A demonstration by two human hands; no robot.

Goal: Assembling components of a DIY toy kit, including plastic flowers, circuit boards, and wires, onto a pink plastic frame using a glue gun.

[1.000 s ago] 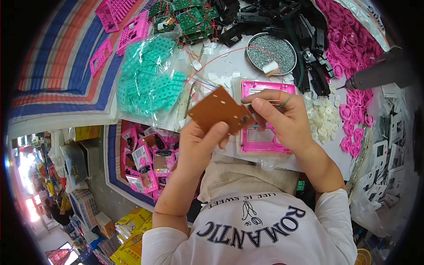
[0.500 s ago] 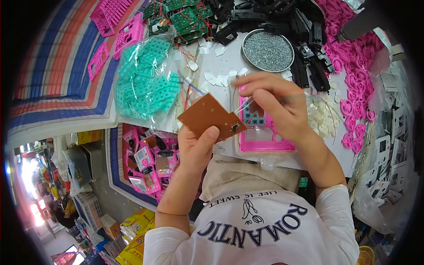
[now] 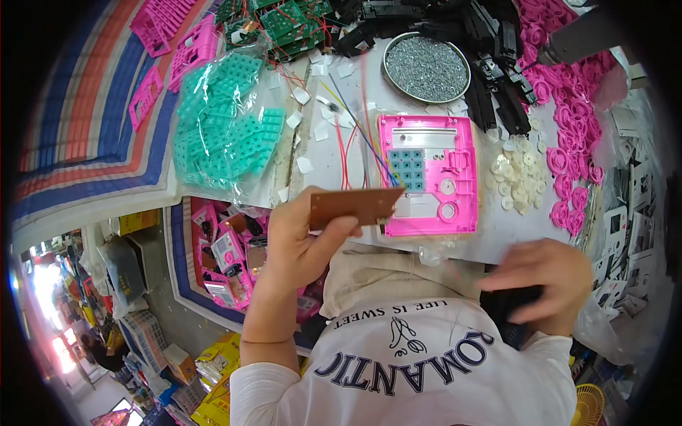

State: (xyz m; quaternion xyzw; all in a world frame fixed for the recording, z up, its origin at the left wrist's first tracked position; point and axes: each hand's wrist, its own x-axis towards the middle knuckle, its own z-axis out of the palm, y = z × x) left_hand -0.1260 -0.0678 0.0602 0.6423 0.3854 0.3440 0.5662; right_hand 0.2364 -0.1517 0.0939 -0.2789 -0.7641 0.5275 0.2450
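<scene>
My left hand (image 3: 302, 238) pinches a brown circuit board (image 3: 359, 206), tilted nearly edge-on, between thumb and fingers. Red, blue and yellow wires (image 3: 348, 106) rise from the board's far side toward the back of the table. Just beyond it lies a pink plastic case half (image 3: 462, 174), its inside facing up, with a grey-blue rubber keypad (image 3: 406, 170) set in it. My right hand (image 3: 543, 280) is off the table's near edge, over the right side of my lap. It is blurred, but its fingers look apart with nothing seen between them.
A round dish of small screws (image 3: 428, 69) stands behind the case. White discs (image 3: 518, 174), pink rings (image 3: 558, 170) and black plastic parts (image 3: 490, 78) lie to the right. At left are a bag of green keypads (image 3: 227, 135), green circuit boards (image 3: 288, 25) and a bin of pink units (image 3: 227, 248).
My right hand has left the wires by the board and moved down and right to my lap. My left hand has tipped the board nearly edge-on, and the pink case now shows whole.
</scene>
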